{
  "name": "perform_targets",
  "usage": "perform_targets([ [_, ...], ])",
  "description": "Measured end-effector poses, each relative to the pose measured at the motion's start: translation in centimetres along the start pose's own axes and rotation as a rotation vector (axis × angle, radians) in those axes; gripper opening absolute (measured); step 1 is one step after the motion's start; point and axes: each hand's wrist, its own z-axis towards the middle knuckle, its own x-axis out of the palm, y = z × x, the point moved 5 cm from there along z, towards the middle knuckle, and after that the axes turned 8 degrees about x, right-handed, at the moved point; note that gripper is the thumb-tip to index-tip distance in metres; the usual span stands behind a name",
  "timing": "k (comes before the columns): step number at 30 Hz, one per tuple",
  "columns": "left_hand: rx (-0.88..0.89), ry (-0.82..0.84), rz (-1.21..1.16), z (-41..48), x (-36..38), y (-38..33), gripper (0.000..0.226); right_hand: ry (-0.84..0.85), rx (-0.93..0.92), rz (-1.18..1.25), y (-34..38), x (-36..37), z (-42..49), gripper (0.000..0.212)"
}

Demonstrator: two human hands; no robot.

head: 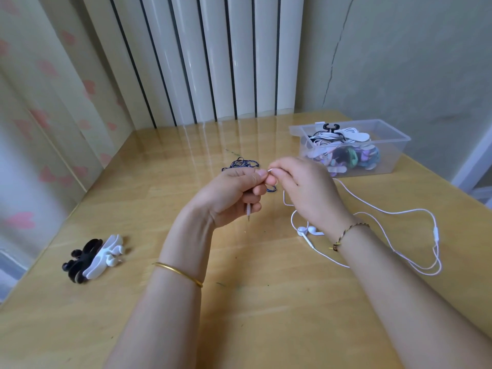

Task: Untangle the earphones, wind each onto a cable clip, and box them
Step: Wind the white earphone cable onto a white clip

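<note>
Right: left grip (229,193) clenched round the plug (248,212), right grip (306,187) pinching the cable (399,212) just beside it. The rest trails over the surface (239,275), buds (308,230) near the right wrist. It's light, limp and kinks easily, so hold by the plug.

Glossy wooden table (165,235) against a white ribbed radiator (213,57), heart-patterned curtain (40,115) left, cracked wall (399,54) right
</note>
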Motion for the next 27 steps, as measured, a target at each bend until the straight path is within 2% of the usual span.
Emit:
perform_targets([
  [4,-0.036,0.054,-0.004,-0.3,0.4,-0.1,0.025,-0.112,0.137,0.200,-1.7,-0.9,0.3,0.018],
  [8,0.009,0.088,-0.221,-0.4,1.2,-1.0,0.019,-0.043,0.237,0.317,-2.6,-0.5,0.3,0.017],
  [10,0.039,-0.006,-0.318,-0.2,1.2,-1.5,0.020,0.021,0.271,0.357,-2.3,0.1,0.1,0.017],
  [14,0.086,-0.357,-0.457,0.1,-0.2,-1.6,0.019,0.224,0.229,0.332,-0.8,1.4,-0.6,0.021],
  [18,0.219,-0.522,-0.460,-0.1,-0.3,-1.5,0.015,0.371,0.183,0.186,0.1,1.6,-1.1,0.021],
  [20,0.292,-0.573,-0.344,-0.2,-0.4,-1.3,0.016,0.414,0.144,0.090,0.5,1.3,-1.2,0.021],
  [23,0.364,-0.597,0.040,0.1,-0.4,-1.2,0.018,0.286,0.148,0.070,0.4,-0.1,-0.6,0.016],
  [25,0.386,-0.522,0.297,0.3,0.2,-1.5,0.019,0.151,0.119,0.004,0.4,-1.3,-0.3,0.015],
  [27,0.364,-0.405,0.434,0.6,1.0,-1.4,0.020,0.019,0.071,-0.120,0.6,-2.2,-0.3,0.017],
])
